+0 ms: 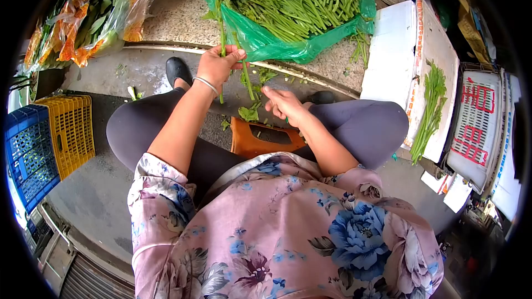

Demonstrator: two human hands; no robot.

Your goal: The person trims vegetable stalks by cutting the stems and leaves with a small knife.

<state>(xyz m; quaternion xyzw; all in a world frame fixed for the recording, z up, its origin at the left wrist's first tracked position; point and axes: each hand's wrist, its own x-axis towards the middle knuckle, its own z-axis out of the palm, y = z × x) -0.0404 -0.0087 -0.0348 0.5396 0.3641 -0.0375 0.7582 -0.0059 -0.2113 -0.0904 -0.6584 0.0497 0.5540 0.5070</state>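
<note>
My left hand [221, 63], with a pale bangle on its wrist, is closed around a couple of long celery-like stems [223, 36] at the front edge of the green bag. One stem [245, 75] slants down from the fingers. My right hand [285, 105] is beside its lower end, fingers curled; a bit of green shows under them, but what they hold is hidden. Just below lies a torn leaf [249, 113]. A heap of the same stems [293, 0] fills the open green plastic bag [260, 41] ahead of me.
Bagged leafy greens [94, 16] lie at upper left. Blue [33, 149] and yellow [72, 133] crates stand on the left. To the right, a bunch of stems [429, 113] rests on a white foam box [443, 50]. An orange stool [241, 135] sits between my legs.
</note>
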